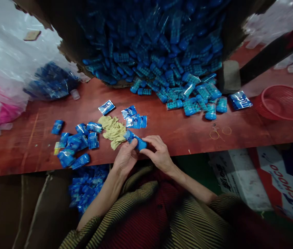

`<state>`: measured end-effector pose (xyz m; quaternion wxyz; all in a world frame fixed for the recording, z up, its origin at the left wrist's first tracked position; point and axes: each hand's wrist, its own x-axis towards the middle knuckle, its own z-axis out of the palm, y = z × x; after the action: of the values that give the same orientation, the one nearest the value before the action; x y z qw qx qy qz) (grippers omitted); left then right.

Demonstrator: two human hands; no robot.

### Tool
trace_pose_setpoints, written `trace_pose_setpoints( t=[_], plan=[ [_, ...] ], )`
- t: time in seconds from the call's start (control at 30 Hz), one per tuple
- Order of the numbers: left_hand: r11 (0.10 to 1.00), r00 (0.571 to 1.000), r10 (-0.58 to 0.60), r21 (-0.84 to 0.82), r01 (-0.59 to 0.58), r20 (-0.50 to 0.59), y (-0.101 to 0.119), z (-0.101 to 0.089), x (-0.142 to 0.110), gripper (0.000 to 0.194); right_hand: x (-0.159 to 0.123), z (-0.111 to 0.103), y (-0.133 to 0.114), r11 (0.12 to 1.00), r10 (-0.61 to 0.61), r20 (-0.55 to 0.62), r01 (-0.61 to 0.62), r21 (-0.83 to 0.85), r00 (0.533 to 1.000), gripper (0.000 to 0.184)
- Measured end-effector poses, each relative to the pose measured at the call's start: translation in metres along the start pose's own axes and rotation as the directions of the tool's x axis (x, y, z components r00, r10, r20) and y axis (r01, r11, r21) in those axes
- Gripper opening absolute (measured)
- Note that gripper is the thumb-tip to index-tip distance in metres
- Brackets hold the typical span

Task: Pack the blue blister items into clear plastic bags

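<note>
Between my two hands, over the table's front edge, is a small blue bottle with a blue printed sleeve on it. My left hand grips its sleeved part, thumb on top. My right hand closes its thumb and fingers on the cap end. A crumpled yellow cloth lies just beyond my left hand. Flat blue printed sleeves rest behind the bottle, with another sleeve farther left. To the left, several sleeved blue bottles are heaped loosely on the red table.
A torn cardboard box spills unsleeved clear bottles of blue balls onto the table. At right are a red basket, a blue packet and rubber bands. More blue bottles lie below the table's edge.
</note>
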<state>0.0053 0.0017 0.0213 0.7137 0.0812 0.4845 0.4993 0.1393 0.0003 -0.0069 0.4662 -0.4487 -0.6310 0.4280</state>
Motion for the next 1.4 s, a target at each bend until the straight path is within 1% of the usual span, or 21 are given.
trace_pose_setpoints(
  t=[0.07,0.17,0.23,0.37,0.53,0.7,0.87,0.97,1.03,1.1,1.27,1.4],
  plan=[
    [0.998,0.994,-0.069,0.021,0.067,0.086,0.0,-0.005,-0.001,0.021,0.003,-0.003,0.003,0.984,0.06,0.106,-0.077,0.16,0.993,0.044],
    [0.989,0.967,-0.148,0.06,0.138,0.207,0.0,-0.01,-0.001,0.027,0.008,-0.009,0.006,0.911,0.117,0.271,-0.212,0.354,0.956,0.069],
    [0.987,0.954,-0.158,0.064,0.147,0.256,0.001,-0.012,-0.001,0.03,0.01,-0.011,0.004,0.881,0.109,0.333,-0.246,0.403,0.937,0.077],
    [0.984,0.931,-0.181,0.068,0.168,0.318,0.001,-0.013,-0.001,0.033,0.012,-0.013,0.0,0.865,0.075,0.39,-0.254,0.433,0.918,0.083],
    [0.975,0.92,-0.222,0.089,0.204,0.322,0.001,-0.012,-0.007,0.03,0.008,-0.013,-0.002,0.845,0.102,0.409,-0.296,0.445,0.907,0.084],
    [0.971,0.91,-0.239,0.095,0.22,0.34,0.002,-0.01,-0.013,0.029,0.009,-0.014,-0.01,0.765,0.155,0.442,-0.39,0.512,0.883,0.082],
    [0.972,0.909,-0.235,0.087,0.218,0.344,0.001,-0.005,-0.019,0.03,0.011,-0.016,-0.015,0.729,0.166,0.452,-0.418,0.543,0.877,0.079],
    [0.98,0.926,-0.199,0.067,0.188,0.321,-0.003,-0.001,-0.021,0.031,0.01,-0.014,-0.012,0.756,0.148,0.417,-0.375,0.537,0.897,0.076],
    [0.987,0.944,-0.161,0.041,0.156,0.287,-0.007,0.001,-0.021,0.028,0.009,-0.011,-0.009,0.79,0.138,0.359,-0.321,0.522,0.923,0.071],
    [0.99,0.959,-0.139,0.01,0.141,0.246,-0.011,0.002,-0.021,0.023,0.008,-0.009,-0.008,0.809,0.147,0.321,-0.301,0.505,0.935,0.069],
    [0.979,0.97,-0.183,-0.058,0.194,0.16,-0.015,0.006,-0.022,0.016,0.008,-0.009,-0.008,0.803,0.19,0.37,-0.361,0.474,0.909,0.07],
    [0.986,0.978,-0.131,-0.082,0.146,0.165,-0.019,0.008,-0.023,0.021,0.005,-0.01,-0.004,0.807,0.22,0.35,-0.372,0.459,0.91,0.077]
  ],
)
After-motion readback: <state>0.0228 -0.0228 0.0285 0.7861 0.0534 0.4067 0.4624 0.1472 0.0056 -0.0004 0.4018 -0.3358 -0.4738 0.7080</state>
